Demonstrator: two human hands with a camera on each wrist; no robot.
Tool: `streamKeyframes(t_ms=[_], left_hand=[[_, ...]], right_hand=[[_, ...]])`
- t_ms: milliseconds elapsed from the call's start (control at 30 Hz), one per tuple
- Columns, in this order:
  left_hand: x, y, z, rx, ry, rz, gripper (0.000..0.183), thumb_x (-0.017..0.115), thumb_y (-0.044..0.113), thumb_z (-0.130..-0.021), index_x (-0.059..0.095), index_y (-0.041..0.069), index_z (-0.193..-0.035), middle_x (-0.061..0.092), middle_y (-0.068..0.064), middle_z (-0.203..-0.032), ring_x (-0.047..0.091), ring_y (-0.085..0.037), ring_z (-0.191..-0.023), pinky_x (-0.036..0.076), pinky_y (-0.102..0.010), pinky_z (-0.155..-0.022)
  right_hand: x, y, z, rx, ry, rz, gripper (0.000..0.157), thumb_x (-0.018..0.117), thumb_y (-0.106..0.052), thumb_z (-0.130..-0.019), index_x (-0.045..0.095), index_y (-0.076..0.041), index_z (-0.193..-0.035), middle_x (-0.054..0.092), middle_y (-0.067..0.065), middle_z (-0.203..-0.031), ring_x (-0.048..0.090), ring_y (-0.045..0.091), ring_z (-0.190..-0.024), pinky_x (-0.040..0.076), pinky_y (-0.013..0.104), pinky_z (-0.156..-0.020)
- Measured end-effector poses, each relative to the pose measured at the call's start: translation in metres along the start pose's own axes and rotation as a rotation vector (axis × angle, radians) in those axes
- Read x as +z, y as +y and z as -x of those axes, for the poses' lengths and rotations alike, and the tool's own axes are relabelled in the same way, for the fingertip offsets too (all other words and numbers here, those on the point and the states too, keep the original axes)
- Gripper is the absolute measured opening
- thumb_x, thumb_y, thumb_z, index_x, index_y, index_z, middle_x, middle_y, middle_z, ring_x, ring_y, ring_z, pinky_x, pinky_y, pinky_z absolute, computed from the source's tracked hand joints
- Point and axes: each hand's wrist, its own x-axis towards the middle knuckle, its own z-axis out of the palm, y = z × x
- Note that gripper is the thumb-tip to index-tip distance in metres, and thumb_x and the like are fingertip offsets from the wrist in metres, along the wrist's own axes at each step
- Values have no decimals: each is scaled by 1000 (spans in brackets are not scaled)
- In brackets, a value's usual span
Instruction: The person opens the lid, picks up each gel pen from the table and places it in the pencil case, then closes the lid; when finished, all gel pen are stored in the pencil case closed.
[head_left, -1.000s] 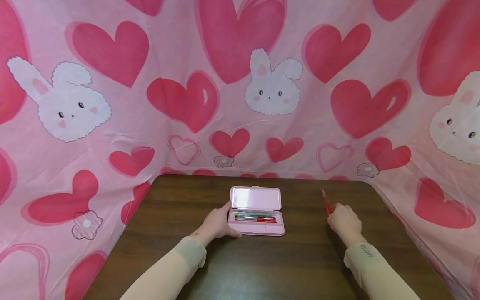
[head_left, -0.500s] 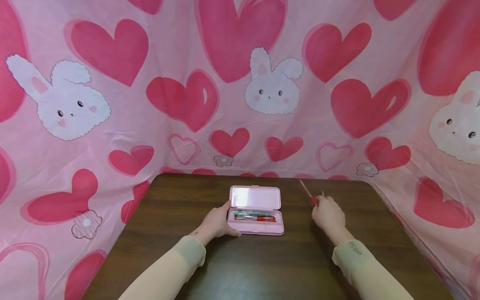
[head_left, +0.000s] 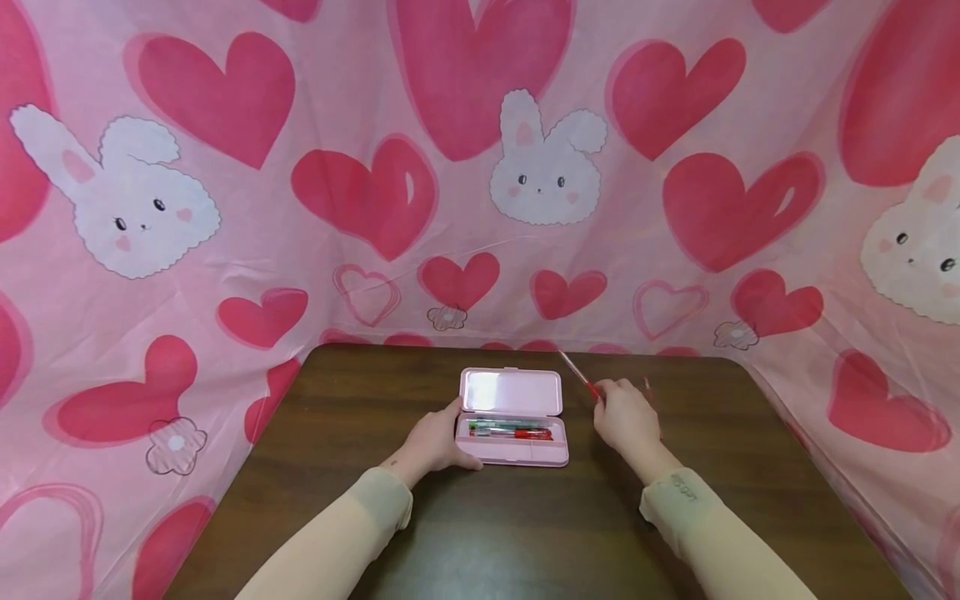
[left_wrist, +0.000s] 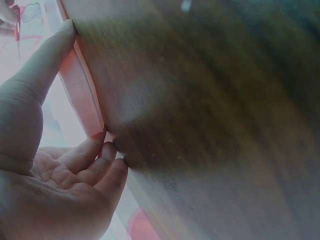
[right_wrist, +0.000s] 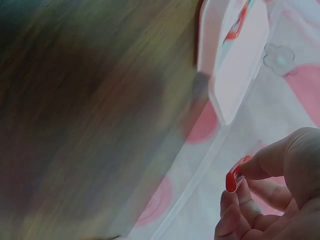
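Observation:
A pink pencil case (head_left: 547, 454) lies open on the table with its lid tipped back. Inside its long compartment are several pens (head_left: 510, 429), with green and red parts. My left hand (head_left: 431, 446) holds the case's left end, thumb at the front edge and fingers at the side, also seen in the left wrist view. To the right of the case, my right hand (head_left: 628, 419) pinches a clear-and-red pen (head_left: 579, 372) between thumb and fingers; its red end (right_wrist: 233, 180) shows in the right wrist view. Another thin red item (head_left: 647, 383) shows behind that hand, mostly hidden.
The dark wooden table (head_left: 480, 533) extends around the case on all sides. A pink cloth (head_left: 480, 233) with hearts and rabbits hangs behind the table's far edge and along both sides.
My right hand has lifted the red pen and moved left toward the case, the pen's tip swinging left. The thin red item behind stays in place. My left hand keeps its hold.

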Motion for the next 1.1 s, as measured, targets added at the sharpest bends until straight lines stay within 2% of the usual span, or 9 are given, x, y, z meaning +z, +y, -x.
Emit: streamKeyframes(t_ms=[300,600,867,1100], left_hand=[[-2,3,2,-10,2,5,127,105,45,-70,35,15,-171,64,-16,-155,65,-35,-131,52,-63,-119],[-1,3,0,-17,7,-13,130,105,48,-68,34,13,-172,63,-17,-157,64,-36,-134,51,-62,-120],[-1,1,-2,-19,-4,7,128,104,48,-71,33,17,-173,62,-14,-157,64,-34,-134,52,-62,-119],[-2,2,1,-14,-4,12,126,104,46,-70,35,17,-172,64,-14,-154,65,-34,-131,54,-62,-117]], right_hand=[[10,-28,-2,-87,-12,4,31,74,-13,-97,77,-8,-126,74,19,-117,72,41,-106,64,64,-87],[23,-51,-3,-147,-112,12,29,78,-17,-98,78,-12,-127,74,17,-122,69,37,-111,63,60,-99],[35,-62,1,-249,-126,36,23,80,-14,-95,82,-17,-118,75,10,-111,68,32,-104,65,53,-94],[43,-66,6,-265,-198,32,26,84,-16,-93,82,-19,-119,73,6,-107,65,27,-102,64,49,-98]])
